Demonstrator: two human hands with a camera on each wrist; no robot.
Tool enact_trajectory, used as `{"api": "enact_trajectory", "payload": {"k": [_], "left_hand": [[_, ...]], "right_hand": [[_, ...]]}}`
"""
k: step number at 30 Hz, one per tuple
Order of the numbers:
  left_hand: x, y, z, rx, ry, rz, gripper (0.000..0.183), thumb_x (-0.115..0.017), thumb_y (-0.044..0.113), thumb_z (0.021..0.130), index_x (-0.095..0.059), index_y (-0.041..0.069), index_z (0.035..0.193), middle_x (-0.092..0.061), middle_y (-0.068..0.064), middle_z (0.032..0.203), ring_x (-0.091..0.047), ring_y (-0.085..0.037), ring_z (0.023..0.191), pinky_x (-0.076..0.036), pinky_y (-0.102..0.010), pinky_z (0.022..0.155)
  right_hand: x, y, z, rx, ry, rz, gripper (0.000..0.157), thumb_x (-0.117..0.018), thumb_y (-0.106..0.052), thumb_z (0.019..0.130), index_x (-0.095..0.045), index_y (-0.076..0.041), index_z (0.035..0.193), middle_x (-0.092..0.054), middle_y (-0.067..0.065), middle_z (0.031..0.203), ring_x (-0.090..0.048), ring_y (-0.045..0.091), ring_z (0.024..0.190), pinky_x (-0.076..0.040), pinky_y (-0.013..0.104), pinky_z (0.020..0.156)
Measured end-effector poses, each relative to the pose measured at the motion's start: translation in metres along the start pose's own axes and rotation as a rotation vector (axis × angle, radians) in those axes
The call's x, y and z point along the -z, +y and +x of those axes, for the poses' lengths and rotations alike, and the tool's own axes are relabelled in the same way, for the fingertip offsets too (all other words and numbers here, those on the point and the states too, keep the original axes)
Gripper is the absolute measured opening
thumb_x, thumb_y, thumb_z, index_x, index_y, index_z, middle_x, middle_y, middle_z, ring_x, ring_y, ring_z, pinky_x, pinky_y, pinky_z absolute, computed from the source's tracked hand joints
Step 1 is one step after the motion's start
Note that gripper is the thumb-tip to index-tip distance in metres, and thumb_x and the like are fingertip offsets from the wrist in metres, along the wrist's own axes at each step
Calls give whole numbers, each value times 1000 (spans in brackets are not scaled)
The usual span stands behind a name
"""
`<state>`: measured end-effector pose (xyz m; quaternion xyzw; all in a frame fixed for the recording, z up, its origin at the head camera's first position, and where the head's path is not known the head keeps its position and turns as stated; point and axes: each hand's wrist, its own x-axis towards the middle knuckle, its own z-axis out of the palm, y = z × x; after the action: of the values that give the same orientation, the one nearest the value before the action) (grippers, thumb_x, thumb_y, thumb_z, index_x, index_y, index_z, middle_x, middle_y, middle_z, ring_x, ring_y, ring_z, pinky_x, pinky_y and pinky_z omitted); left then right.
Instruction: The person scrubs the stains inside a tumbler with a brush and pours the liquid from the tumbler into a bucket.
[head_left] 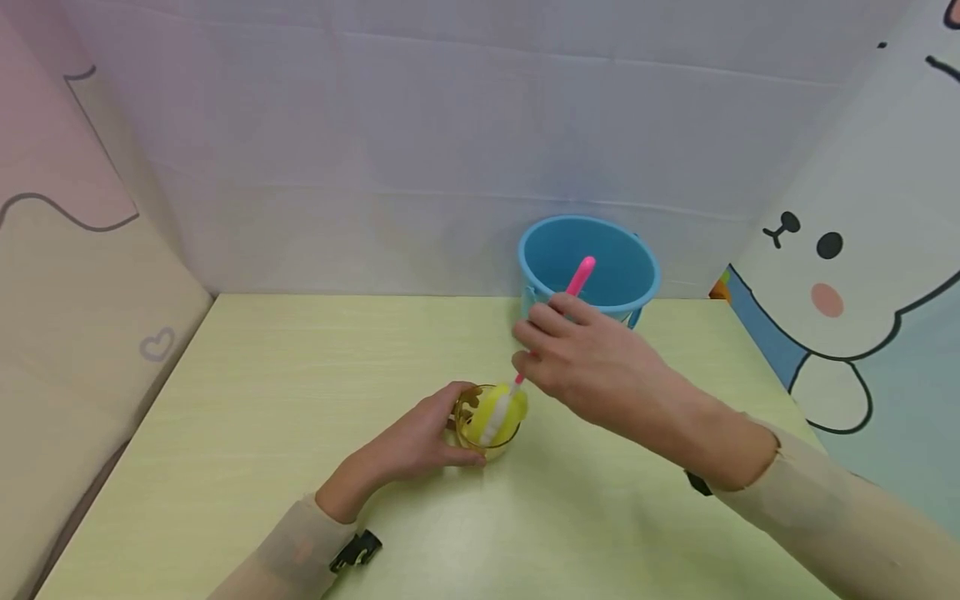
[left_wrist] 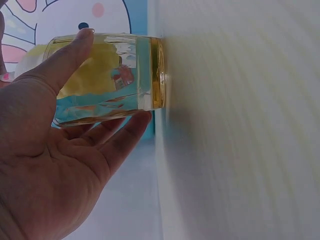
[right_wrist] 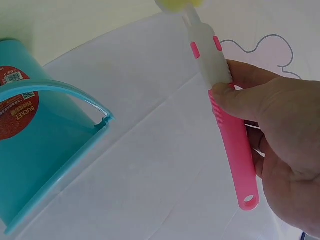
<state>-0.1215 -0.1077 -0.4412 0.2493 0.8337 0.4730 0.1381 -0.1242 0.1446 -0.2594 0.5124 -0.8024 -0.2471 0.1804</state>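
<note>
An amber-tinted glass cup (left_wrist: 150, 75) stands on the table, and my left hand (head_left: 420, 437) grips it between thumb and fingers. In my right hand (head_left: 592, 358) is a sponge bottle brush by its pink and white handle (right_wrist: 232, 150), the thumb pressed on the handle. The brush's yellow and white sponge head (head_left: 497, 415) sits in the mouth of the cup, partly above the rim. Through the cup wall in the left wrist view, the yellow sponge (left_wrist: 95, 70) shows inside. The far side of the cup is behind my fingers.
A blue bucket (head_left: 528, 250) with a handle and a red label (right_wrist: 20, 102) stands at the back of the pale table (head_left: 300, 358), beyond my right hand. A white cloth wall (head_left: 360, 167) rises behind the table, with printed panels on both sides.
</note>
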Motion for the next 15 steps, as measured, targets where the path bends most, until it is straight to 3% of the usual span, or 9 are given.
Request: {"api": "enact_trajectory", "payload": {"k": [15], "left_hand": [[-1, 0, 0, -1, -3, -7, 88, -96, 24, 81, -45, 9, 150, -62, 3, 125, -63, -13, 111, -54, -40, 99]], "right_hand": [[-9, -6, 4, -14, 65, -41, 44, -97, -29, 79, -77, -13, 114, -59, 8, 105, -52, 29, 101, -44, 42, 96]]}}
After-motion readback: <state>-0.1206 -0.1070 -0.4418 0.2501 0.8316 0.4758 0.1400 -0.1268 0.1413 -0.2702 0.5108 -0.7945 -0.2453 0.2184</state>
